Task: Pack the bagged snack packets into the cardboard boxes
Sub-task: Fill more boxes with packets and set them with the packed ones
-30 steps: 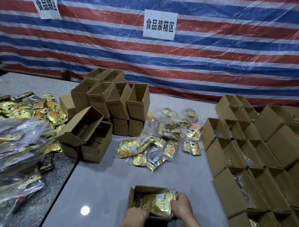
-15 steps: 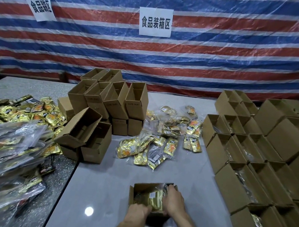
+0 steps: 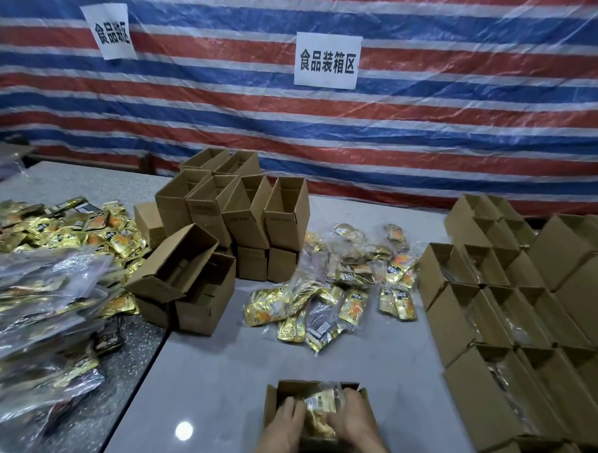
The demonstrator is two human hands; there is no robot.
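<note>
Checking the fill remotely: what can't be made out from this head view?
- Head view, inside of the open box: covered by the left hand, right hand and bagged packet.
- Right hand's grip: fingertips hidden against the packet.
- Stacked bags at left: blurred, cut by the frame edge.
- Print on loose packets: too small.

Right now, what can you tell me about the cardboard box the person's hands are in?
The cardboard box is small and plain brown, standing upright with its top open and flaps up. It sits on the grey table near the person, apart from the other boxes. A bagged snack packet, gold foil in clear plastic, sticks partly out of it. The left hand and right hand lie on that packet at the box's mouth, hiding the front wall.
</note>
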